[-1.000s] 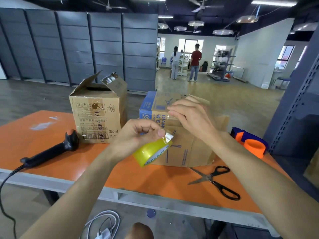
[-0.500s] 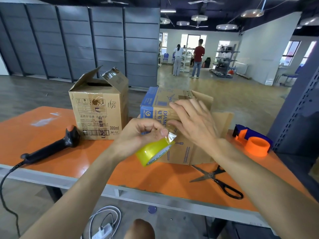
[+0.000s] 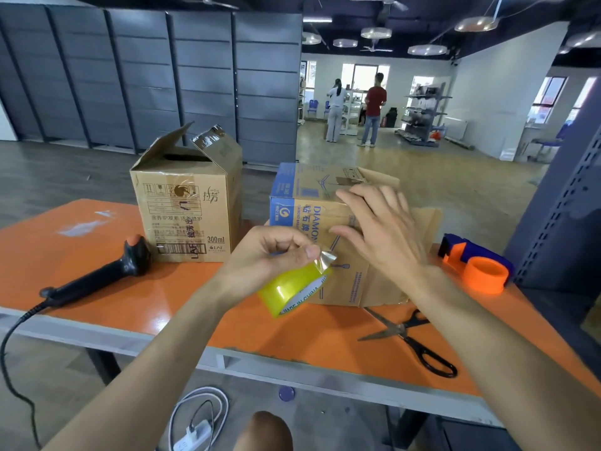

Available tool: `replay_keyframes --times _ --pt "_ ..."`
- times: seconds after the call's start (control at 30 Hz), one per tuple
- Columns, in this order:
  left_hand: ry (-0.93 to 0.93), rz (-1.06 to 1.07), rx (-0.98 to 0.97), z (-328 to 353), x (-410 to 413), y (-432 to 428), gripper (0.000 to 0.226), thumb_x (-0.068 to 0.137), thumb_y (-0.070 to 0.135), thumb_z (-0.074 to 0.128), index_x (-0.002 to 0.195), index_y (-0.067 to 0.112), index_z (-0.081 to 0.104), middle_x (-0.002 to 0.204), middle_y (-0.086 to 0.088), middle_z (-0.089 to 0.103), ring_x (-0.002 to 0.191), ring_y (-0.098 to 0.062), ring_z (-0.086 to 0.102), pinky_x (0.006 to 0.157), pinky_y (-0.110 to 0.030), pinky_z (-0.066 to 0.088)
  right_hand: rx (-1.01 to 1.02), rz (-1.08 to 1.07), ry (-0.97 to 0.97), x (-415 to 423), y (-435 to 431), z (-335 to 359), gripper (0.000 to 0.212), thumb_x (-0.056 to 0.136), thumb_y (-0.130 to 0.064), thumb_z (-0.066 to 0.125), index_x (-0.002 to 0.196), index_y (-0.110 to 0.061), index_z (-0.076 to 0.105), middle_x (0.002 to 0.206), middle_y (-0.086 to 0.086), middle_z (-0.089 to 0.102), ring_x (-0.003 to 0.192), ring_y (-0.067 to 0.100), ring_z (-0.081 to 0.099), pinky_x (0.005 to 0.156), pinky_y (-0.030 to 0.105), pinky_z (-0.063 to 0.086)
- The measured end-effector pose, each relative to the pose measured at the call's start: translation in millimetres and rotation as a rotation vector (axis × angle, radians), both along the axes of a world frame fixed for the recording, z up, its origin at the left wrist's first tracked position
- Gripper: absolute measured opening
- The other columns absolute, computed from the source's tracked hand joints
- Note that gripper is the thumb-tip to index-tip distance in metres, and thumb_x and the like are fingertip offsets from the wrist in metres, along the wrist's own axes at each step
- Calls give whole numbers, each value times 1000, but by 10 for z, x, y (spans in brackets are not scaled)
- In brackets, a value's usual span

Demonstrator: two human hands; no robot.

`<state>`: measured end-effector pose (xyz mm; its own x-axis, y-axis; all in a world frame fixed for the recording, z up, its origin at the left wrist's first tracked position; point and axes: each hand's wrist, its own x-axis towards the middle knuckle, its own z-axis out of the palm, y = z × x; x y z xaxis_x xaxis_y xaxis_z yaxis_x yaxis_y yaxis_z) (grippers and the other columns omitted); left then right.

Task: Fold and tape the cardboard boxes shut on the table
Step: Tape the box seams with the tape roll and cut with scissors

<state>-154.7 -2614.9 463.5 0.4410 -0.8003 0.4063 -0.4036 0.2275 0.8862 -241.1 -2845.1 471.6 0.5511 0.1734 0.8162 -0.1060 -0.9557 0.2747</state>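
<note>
A brown box with blue print (image 3: 312,203) stands at the middle of the orange table (image 3: 81,265), its flaps folded down and one side flap (image 3: 426,229) sticking out to the right. My right hand (image 3: 380,229) lies flat, fingers straight, against its upper front edge. My left hand (image 3: 276,258) holds a yellow tape roll (image 3: 292,289) in front of the box and pinches the loose tape end (image 3: 325,257) with thumb and forefinger. A second brown box (image 3: 185,206) stands to the left with its top flaps up.
A black barcode scanner (image 3: 97,278) with a cable lies at the left. Scissors (image 3: 409,336) lie near the front right edge. An orange and blue tape dispenser (image 3: 478,268) sits at the far right beside a grey rack. Two people stand far back.
My right hand has opened from pinching the tape end and now lies flat on the box's top edge. The left hand still holds the roll in about the same place.
</note>
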Motion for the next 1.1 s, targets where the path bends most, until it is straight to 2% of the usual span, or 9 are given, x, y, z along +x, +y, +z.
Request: replay_keyframes --times 0.17,0.37,0.5,0.6,0.73,0.83,0.9,1.0,1.1 --pt "-11 17 10 -53 -25 -34 18 89 33 73 86 15 77 95 -21 73 85 -16 64 80 -21 49 37 31 117 -60 -58 -16 78 84 -58 67 143 -11 52 134 5 55 119 27 48 94 39 40" --pt "2 40 -3 -45 -38 -61 34 84 47 73 89 13 77 95 -24 71 84 -15 62 81 -20 47 70 133 76 -108 -155 114 43 96 -27 67 134 -7 63 125 7 64 113 28 56 90 44 53" --pt "-7 62 -4 -57 -64 -83 24 86 44 74 87 21 79 84 -21 68 79 -12 59 78 -18 46 85 65 164 -161 -102 43 70 86 -40 76 143 -8 52 137 6 56 124 26 48 100 41 47" --pt "10 74 -5 -58 -88 -76 16 89 37 74 86 22 79 76 -5 67 76 -8 58 76 -16 46 117 6 224 -222 -43 26 87 83 -51 74 152 -9 41 148 3 46 136 23 39 109 40 39" --pt "54 200 -64 -59 -171 -97 16 91 31 72 87 18 80 87 -6 76 84 -15 68 85 -24 52 190 -36 103 -330 90 23 67 99 -40 58 155 -9 37 154 3 42 142 23 35 109 36 41" --pt "130 291 -125 -35 -250 -112 13 92 22 73 81 24 81 93 -8 77 90 -12 69 89 -25 50 271 38 -41 -465 265 -13 39 99 -19 60 136 -10 57 137 1 54 123 22 47 96 32 46" --pt "146 305 -132 -1 -319 -114 16 91 21 73 79 28 81 95 -8 77 90 -8 66 86 -17 48 427 112 0 -562 430 -74 22 98 -14 59 119 -15 63 119 -3 58 108 20 54 89 33 47" --pt "167 313 -178 48 -416 -120 22 93 13 72 79 27 81 92 6 79 91 -2 69 81 -9 48 871 210 197 -677 719 -171 7 103 -29 53 104 -29 60 97 -14 64 86 4 61 77 31 49" --pt "138 358 -181 82 -490 -132 18 88 21 77 81 36 83 84 27 70 97 -1 62 83 -9 46 1172 312 264 -744 951 -252 33 99 -60 46 94 -32 62 86 -19 69 79 -7 60 71 12 43"
